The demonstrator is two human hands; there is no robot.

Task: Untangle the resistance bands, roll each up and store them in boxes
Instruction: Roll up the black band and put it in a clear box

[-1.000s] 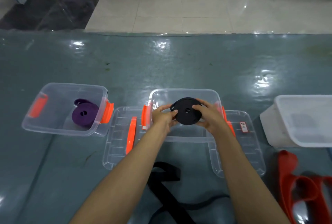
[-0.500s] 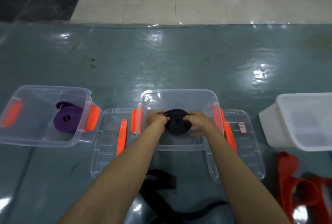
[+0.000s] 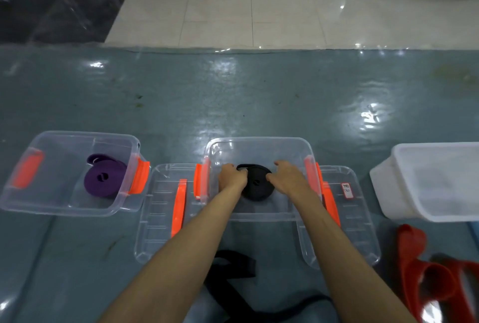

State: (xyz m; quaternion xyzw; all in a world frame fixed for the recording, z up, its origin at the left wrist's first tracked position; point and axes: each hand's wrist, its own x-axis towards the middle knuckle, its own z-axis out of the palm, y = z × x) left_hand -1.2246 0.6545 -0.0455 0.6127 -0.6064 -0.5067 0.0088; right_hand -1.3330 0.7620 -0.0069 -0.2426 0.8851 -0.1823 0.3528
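Single head-worn wide-angle view, looking forward and steeply down from above both forearms. Faces across a grey-green table (image 3: 259, 94) toward a tiled floor (image 3: 220, 12) along the top edge. Close enough that the arms fill the lower middle, entering from the bottom edge. Centred on a clear box (image 3: 259, 144), with straight edges bowed near the borders. No second view to share anything with.
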